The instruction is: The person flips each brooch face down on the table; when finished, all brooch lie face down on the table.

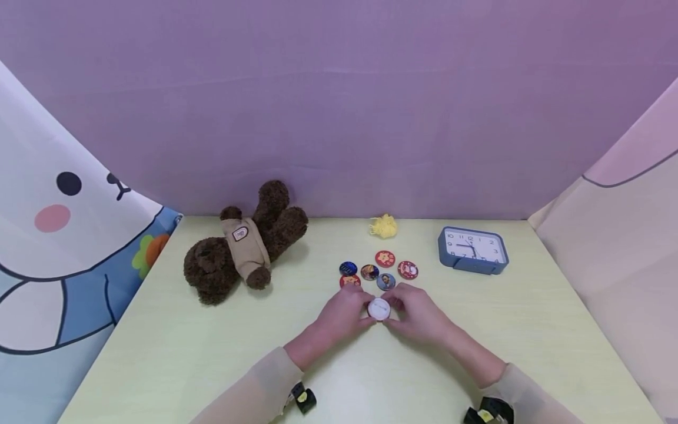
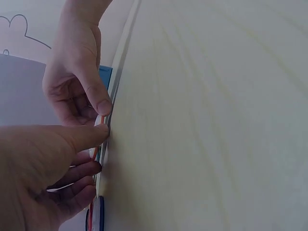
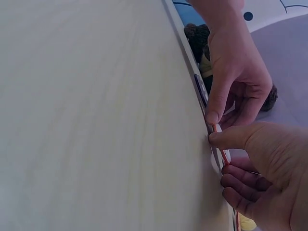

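Observation:
A round button badge [image 1: 379, 308] lies between my two hands, its pale back facing up and its edge orange-red in the wrist views. My left hand [image 1: 343, 313] pinches it from the left with thumb and fingers. From the opposite side my right hand [image 1: 419, 312] grips its rim in the same way. Just beyond the hands are several face-up badges, among them a blue one [image 1: 386, 282], a dark blue one [image 1: 348, 268] and a red one [image 1: 408, 270]. Another red badge [image 1: 349, 281] is partly hidden behind my left hand.
A brown teddy bear [image 1: 248, 250] in a beige shirt lies at the back left of the pale table [image 1: 159, 365]. Yellow yarn [image 1: 384, 226] sits near the back edge. At the right stands a blue alarm clock [image 1: 473, 250]. A purple cloth [image 1: 339, 118] hangs behind.

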Tool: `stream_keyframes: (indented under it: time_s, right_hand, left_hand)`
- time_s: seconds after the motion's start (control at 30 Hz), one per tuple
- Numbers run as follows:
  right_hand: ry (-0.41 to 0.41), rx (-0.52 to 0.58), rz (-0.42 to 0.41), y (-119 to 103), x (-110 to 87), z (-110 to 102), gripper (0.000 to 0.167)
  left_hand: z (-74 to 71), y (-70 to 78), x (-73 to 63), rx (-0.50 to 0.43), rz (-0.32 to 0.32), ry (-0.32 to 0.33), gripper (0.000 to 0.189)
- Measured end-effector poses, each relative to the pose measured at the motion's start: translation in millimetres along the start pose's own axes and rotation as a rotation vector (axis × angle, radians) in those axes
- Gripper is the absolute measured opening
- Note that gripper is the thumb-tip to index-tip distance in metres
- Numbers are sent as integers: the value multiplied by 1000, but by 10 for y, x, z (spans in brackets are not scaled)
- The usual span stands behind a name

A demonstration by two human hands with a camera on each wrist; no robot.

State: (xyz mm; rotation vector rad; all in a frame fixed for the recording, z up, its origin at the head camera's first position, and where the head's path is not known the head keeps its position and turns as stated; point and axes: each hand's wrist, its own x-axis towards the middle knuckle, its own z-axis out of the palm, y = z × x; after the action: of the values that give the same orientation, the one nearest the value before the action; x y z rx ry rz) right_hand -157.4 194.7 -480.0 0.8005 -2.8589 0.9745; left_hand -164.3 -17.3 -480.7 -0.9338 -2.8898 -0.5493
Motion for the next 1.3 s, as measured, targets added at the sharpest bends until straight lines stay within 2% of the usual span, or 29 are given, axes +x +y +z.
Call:
stream_keyframes:
  time_s: [0.2, 0.4, 0.5, 0.6, 0.73, 0.83, 0.97, 1.13, 1.3]
  right_hand:
    - [-24, -33, 21, -30, -14, -5, 34]
    - [-55, -53, 42, -19, 7, -61, 43]
    - [-30, -38, 61, 30, 57, -140, 48]
    - [28, -21, 91, 78, 127, -213, 43]
    - [70, -54, 95, 113, 220, -249, 35]
    - [72, -100, 73, 132, 269, -237, 36]
    - [46, -131, 68, 164, 301, -193, 37]
    - [9, -137, 79, 199, 293, -124, 34]
    - [28, -124, 65, 236, 281, -94, 28]
  left_hand:
    - [10, 18, 10, -9, -28, -25, 32]
    - [-9, 11, 21, -95, -65, -56, 38]
    - [-14, 11, 70, -138, -99, -39, 36]
    - [-18, 34, 165, -160, -144, -9, 32]
    - [-21, 80, 307, -114, -196, -15, 29]
    - [-19, 119, 394, -22, -207, -48, 27]
    - [-9, 152, 464, 46, -223, -73, 23]
    - [15, 157, 502, 41, -246, -88, 18]
    - [7, 147, 537, -9, -244, -79, 12]
